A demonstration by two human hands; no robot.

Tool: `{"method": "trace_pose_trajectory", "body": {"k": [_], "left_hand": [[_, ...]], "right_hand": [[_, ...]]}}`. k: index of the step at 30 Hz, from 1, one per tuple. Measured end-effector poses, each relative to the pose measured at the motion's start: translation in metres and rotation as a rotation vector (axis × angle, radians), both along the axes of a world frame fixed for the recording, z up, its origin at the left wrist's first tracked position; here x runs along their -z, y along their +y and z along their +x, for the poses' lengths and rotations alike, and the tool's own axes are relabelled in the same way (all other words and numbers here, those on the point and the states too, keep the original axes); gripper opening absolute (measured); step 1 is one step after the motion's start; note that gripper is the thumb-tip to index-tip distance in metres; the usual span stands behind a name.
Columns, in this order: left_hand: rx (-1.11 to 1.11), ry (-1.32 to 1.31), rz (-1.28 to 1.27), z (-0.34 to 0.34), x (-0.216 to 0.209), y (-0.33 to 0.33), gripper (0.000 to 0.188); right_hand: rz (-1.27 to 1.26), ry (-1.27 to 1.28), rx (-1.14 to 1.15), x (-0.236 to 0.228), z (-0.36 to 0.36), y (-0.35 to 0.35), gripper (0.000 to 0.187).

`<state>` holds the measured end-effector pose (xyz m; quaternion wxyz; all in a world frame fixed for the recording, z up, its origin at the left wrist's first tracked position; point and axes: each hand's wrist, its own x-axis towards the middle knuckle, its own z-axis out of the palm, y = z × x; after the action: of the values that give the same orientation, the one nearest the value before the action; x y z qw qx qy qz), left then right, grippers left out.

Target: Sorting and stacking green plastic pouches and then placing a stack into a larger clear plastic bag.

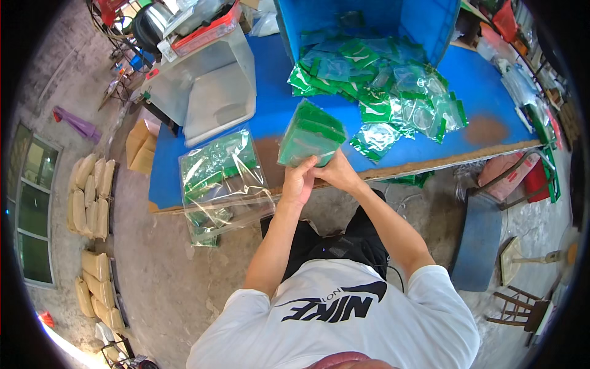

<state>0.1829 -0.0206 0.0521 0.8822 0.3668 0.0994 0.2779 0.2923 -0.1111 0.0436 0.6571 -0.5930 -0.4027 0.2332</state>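
Both my hands grip a stack of green plastic packets (312, 134) by its near end, above the front edge of the blue table. My left hand (298, 180) is closed on the stack's left side, thumb on top. The right hand (338, 171) closes on the stack from the other side, its fingers partly hidden under it. To the left, a large clear plastic bag (228, 178) with green packets inside hangs partly over the table edge. Beyond the stack, loose green-and-clear packets (381, 86) spill out of a blue bin (430, 27) lying with its opening toward me.
A pale metal tray-like box (221, 98) stands at the table's (491, 144) left, with a red tray (206, 31) on top. A blue bench (476, 246) and a wooden stool (522, 310) stand on the right. Filled sacks (91, 197) are piled at the left.
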Motion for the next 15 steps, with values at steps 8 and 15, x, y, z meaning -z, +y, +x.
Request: {"method": "trace_pose_trajectory", "body": {"k": [8, 15], "left_hand": [[0.076, 0.305, 0.672, -0.031, -0.010, 0.054, 0.079], [0.188, 0.275, 0.753, -0.023, 0.008, 0.060, 0.099]], "right_hand": [[0.114, 0.034, 0.011, -0.031, 0.058, -0.051, 0.112], [-0.017, -0.033, 0.051, -0.023, 0.063, -0.054, 0.078]]}}
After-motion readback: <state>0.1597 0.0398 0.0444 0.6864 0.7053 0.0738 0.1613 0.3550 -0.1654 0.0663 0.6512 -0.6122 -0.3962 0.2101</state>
